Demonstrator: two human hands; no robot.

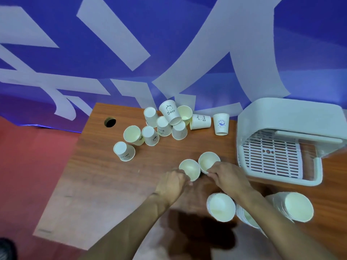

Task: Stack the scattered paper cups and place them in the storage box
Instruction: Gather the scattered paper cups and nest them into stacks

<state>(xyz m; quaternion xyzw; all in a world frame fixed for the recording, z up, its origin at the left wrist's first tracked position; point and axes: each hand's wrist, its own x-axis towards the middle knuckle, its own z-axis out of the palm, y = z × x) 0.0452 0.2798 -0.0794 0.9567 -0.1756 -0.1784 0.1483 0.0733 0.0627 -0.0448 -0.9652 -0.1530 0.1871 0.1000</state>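
White paper cups (165,124) heaped and tipped across the far desk (105,175). Mid-desk, left hand (171,182) curled round one upright cup (189,168), right hand (228,177) gripping a second cup (207,161) just beside it. Storage box (281,113) at right; three stacks (221,207) near the front edge.

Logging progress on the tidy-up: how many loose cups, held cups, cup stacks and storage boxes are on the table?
Loose cups: 10
Held cups: 2
Cup stacks: 3
Storage box: 1
Total: 16
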